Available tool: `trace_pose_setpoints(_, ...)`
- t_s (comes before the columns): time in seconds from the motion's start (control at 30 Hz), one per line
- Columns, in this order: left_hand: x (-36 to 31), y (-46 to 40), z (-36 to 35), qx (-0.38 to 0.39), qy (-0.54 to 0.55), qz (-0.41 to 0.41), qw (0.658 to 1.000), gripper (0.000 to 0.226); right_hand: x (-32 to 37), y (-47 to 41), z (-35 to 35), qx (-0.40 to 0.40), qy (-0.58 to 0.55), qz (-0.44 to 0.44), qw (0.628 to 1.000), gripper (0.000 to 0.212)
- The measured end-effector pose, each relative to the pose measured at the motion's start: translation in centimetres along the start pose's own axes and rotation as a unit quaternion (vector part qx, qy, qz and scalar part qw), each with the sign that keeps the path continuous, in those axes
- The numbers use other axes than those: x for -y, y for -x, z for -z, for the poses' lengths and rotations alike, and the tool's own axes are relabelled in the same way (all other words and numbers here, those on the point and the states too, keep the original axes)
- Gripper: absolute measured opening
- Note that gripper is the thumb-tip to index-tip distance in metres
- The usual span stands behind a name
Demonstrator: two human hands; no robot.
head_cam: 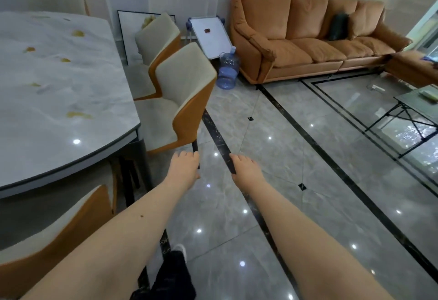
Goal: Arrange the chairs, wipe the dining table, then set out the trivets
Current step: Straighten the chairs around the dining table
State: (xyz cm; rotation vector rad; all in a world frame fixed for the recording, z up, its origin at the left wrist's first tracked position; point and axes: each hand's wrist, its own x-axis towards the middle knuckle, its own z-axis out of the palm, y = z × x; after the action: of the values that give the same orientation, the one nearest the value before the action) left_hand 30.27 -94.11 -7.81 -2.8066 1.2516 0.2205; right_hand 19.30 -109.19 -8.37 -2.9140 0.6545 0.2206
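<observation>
2 hands out, neither holding anything. Largest first: table (47, 114) at left, yellow smears still on top, unwiped. Near chair (180, 100) angled out from table edge, second chair (156, 38) behind it, third chair (59, 223) at bottom left. Left hand (184, 165) just short of near chair's rear leg, fingers loosely curled; right hand (244, 168) clear, fingers relaxed. Risks: glossy floor, chair skidding or scraping; back knocking table edge. No trivets visible.

Bright, even indoor light; ceiling lamps glint as white spots on the glossy floor (272, 133). Wide-angle bending and softness toward the edges.
</observation>
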Motion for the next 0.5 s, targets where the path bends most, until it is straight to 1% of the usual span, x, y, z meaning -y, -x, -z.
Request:
trace_pose_setpoints(0.2,-0.7,-12.1,0.8,-0.017,0.04,0.012,0.999,0.054,-3.4,-10.3,2.3,-0.006,0.01,0.017,1.0,0.056)
trace_pose_setpoints(0.27,-0.6,-16.5,1.5,-0.025,0.051,0.025,0.998,0.051,-4.4,-14.3,3.5,0.003,0.01,0.022,1.0,0.057)
trace_pose_setpoints(0.33,-0.3,-20.4,2.8,-0.047,0.06,0.034,0.997,0.05,-5.3,-17.6,4.7,0.005,0.013,0.027,1.0,0.057)
trace_pose_setpoints(0.5,0.3,-29.8,6.4,-0.095,0.101,0.079,0.987,0.052,-8.0,-25.9,8.1,-0.025,-0.005,0.043,0.999,0.06)
